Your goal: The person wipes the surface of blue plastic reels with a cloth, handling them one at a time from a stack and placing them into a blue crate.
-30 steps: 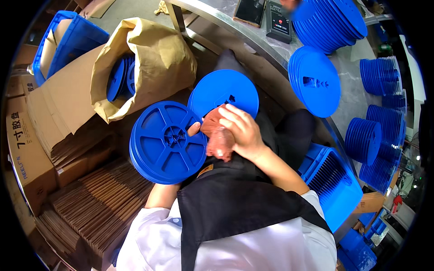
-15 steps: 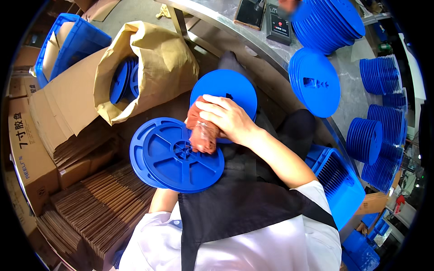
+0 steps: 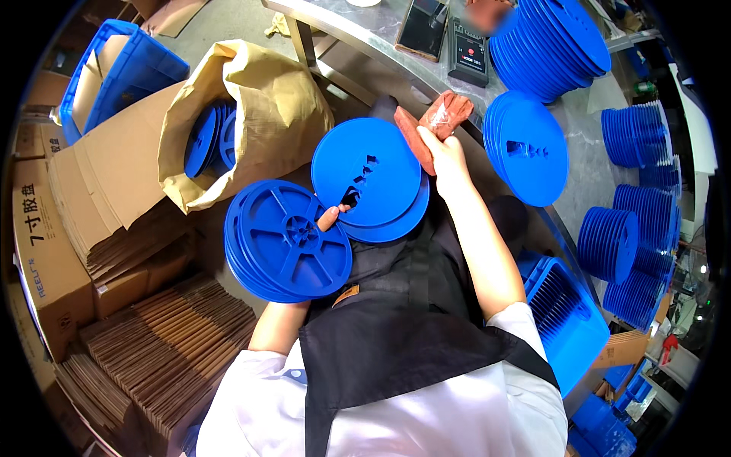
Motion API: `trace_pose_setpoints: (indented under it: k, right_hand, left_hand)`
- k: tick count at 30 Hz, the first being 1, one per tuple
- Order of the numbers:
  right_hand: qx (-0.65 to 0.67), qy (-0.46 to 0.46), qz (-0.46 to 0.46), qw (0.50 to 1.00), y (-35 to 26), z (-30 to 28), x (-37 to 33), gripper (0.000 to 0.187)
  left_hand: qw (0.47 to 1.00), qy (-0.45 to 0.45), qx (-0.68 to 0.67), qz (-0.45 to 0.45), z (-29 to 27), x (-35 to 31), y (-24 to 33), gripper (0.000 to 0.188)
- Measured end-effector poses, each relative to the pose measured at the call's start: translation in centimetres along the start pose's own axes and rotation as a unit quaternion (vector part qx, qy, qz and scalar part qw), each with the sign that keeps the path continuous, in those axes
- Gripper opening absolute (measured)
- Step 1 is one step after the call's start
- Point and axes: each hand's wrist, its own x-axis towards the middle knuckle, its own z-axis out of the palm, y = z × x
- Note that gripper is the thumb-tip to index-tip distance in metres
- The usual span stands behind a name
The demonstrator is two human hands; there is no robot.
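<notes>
My left hand (image 3: pixel 330 218) holds a blue plastic reel (image 3: pixel 288 241) from underneath, only a thumb showing at its right rim. Beside it lies a stack of flat blue discs (image 3: pixel 371 183) on my dark apron (image 3: pixel 396 305). My right hand (image 3: pixel 445 152) is raised above that stack toward the table edge, shut on a reddish-orange cloth (image 3: pixel 434 122).
A brown paper sack (image 3: pixel 259 114) with several blue reels stands at the left. More blue disc stacks (image 3: pixel 525 148) sit on the grey table (image 3: pixel 586 175). Blue crates (image 3: pixel 567 320) lie at right and far left, cardboard boxes (image 3: pixel 68 228) at left.
My right hand has lifted the cloth off the reel and moved it up and right toward the table. The reel has dropped lower and tilted flatter in my left hand.
</notes>
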Motion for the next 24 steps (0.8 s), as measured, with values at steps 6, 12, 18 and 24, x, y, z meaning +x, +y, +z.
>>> trace_pose_setpoints:
  k: [6, 12, 18, 24]
  right_hand:
    - [0.079, -0.062, -0.034, 0.994, -3.3, 2.6, -6.4, 0.034]
    - [-0.309, -0.1, -0.381, 0.866, 1.8, 5.5, -12.3, 0.037]
    - [-0.183, -0.319, -0.541, 0.756, -1.7, 11.3, -11.3, 0.039]
    - [-0.381, -0.194, -0.309, 0.85, -0.1, 7.2, -7.2, 0.04]
  left_hand:
    - [0.998, -0.001, -0.032, 0.054, 0.7, -0.1, 0.5, 0.039]
    - [0.998, -0.023, -0.038, 0.04, 1.8, -0.3, 0.8, 0.039]
    - [1.0, -0.005, -0.011, 0.022, 0.9, -2.3, 1.1, 0.039]
    - [0.998, 0.005, -0.017, 0.067, 0.8, -1.0, 1.3, 0.038]
